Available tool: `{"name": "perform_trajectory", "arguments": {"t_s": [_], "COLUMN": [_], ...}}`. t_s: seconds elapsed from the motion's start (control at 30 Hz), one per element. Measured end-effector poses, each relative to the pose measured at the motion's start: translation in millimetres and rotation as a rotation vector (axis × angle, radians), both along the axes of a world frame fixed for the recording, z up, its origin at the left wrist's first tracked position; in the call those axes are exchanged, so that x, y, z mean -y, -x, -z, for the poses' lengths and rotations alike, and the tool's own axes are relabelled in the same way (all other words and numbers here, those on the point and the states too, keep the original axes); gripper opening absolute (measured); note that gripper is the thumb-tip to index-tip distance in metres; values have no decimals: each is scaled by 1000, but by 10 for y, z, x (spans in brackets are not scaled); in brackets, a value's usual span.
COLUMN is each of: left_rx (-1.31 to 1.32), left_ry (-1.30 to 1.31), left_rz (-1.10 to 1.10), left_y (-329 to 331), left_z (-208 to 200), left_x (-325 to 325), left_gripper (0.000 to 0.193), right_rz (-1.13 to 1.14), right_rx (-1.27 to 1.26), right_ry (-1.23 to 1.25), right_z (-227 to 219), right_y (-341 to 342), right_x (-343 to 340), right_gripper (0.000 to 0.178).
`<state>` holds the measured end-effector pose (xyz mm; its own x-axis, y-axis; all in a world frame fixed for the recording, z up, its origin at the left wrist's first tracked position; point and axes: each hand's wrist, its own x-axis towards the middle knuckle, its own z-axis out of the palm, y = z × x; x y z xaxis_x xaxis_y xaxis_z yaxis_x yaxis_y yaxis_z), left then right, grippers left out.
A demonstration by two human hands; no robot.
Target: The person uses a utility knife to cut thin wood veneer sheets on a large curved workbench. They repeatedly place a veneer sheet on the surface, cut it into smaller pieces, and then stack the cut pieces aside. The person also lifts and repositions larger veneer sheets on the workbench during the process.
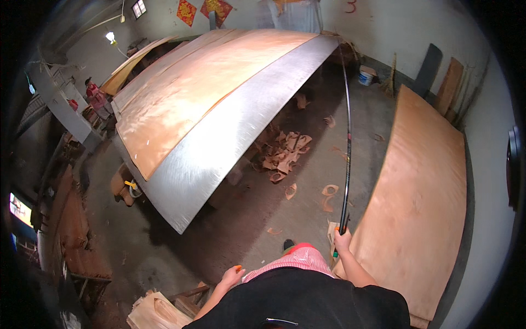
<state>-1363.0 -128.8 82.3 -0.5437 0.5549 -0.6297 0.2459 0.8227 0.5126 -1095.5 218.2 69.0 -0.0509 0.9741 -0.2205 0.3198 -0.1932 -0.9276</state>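
My right hand (343,240) is closed round the lower end of a long, thin black pole (349,137). The pole rises away from me, bowed in this view, and its far tip comes near the far right corner of a metal-topped table (211,153). Large thin wood veneer sheets (219,77) cover most of that table, leaving a bare metal strip along the near side. My left hand (232,276) hangs low in front of me, away from the table, with fingers loosely apart. Something orange covers a fingertip on it, and a similar orange bit shows at my right hand.
A tall stack of veneer sheets (419,203) lies close on my right, beside the wall. Veneer scraps (286,153) litter the floor under the table. A white bucket (366,75) and a broom (390,82) stand at the far wall. Another person (96,97) is at the far left.
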Motion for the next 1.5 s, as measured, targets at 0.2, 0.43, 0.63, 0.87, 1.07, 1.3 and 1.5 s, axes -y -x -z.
{"name": "perform_trajectory", "arguments": {"t_s": [0.2, 0.43, 0.63, 0.87, 1.07, 1.3, 1.5], "left_rx": [-105, -315, -858, -990, -923, -632, 436], "left_ry": [-117, -603, -573, 42, 11, -286, -846], "left_rz": [-179, -610, -646, -590, -673, -1115, -832], "left_y": [904, 2398, 4379, 6027, 6634, 7640, 7701], "left_z": [-121, 290, -66, 96, 183, -281, -767], "left_x": [-329, -581, -753, -433, -404, -75, 190], "left_gripper": [41, 32, 46, 66, 70, 41, 33], "right_rz": [-215, -428, -440, -380, -346, -358, -362], "right_rx": [-86, -85, -92, -197, -144, -109, -126], "right_ry": [148, 274, 319, 422, 449, 481, 499], "right_z": [-344, -180, -413, -1004, -949, -1163, -1398], "right_y": [1523, 2644, 3513, 4375, 4620, 5206, 5448], "right_x": [-605, -752, -629, -271, -162, 28, 106], "right_gripper": [16, 18, 23, 20, 18, 20, 20]}}
